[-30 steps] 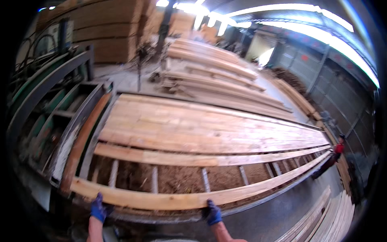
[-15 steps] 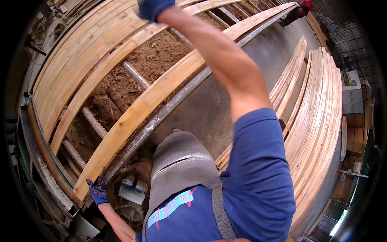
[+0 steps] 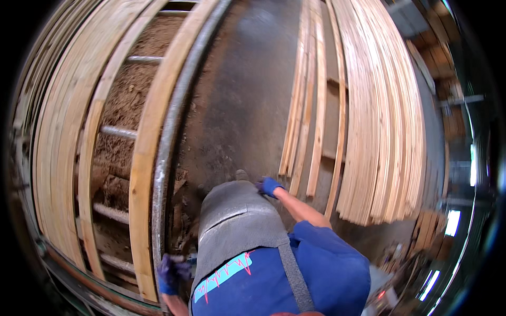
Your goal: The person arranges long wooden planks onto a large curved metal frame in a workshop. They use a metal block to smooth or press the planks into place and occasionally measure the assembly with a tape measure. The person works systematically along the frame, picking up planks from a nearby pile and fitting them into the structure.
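My left hand (image 3: 173,274), in a blue and purple glove, is at the lower left, just right of the near end of a long wooden board (image 3: 149,152). Its fingers look loosely spread, with nothing visible in them. This board lies along a metal rail (image 3: 167,137). At the right edge of my grey apron (image 3: 242,218) hangs my gloved right hand (image 3: 270,186), fingers partly in view and seemingly loose around nothing. Nearest to it are the ends of several narrow wooden strips (image 3: 295,131) on the right.
Metal rollers (image 3: 118,131) cross the frame above brown sawdust (image 3: 126,97). Several boards (image 3: 68,137) lie side by side at the far left. A wide stack of planks (image 3: 377,121) stands on the right. Concrete floor (image 3: 240,95) runs between the two sides.
My view has swung right. The right arm has come down from above the boards to beside my apron. My left hand has let go of the board's end.
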### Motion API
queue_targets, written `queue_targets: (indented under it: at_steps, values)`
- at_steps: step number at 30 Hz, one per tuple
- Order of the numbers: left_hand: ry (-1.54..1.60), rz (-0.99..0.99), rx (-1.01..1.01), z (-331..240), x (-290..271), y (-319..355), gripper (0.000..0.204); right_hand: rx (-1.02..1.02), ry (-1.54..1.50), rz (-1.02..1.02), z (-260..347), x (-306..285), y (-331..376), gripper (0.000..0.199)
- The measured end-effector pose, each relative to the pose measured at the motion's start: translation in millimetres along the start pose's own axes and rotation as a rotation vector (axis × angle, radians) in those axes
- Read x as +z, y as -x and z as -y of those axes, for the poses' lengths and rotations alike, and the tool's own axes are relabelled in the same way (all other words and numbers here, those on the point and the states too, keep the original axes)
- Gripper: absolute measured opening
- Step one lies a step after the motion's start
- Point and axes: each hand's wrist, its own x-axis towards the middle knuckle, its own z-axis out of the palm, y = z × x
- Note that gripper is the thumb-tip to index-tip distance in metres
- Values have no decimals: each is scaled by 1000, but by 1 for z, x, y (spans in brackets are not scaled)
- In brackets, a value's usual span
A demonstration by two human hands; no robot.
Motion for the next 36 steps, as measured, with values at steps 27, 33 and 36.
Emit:
queue_targets:
  at_steps: [27, 33, 36]
  values:
    - [-1118, 561, -76, -36, 579, -253, 50, 1140, -1957, -500, -260, 97, 268, 28]
    - [-1132, 429, -277, 82, 712, -413, 47, 1035, -1863, -482, -359, 72, 186, 28]
    - [-1234, 439, -372, 153, 745, -479, 41, 1079, -2084, -531, -429, 67, 114, 28]
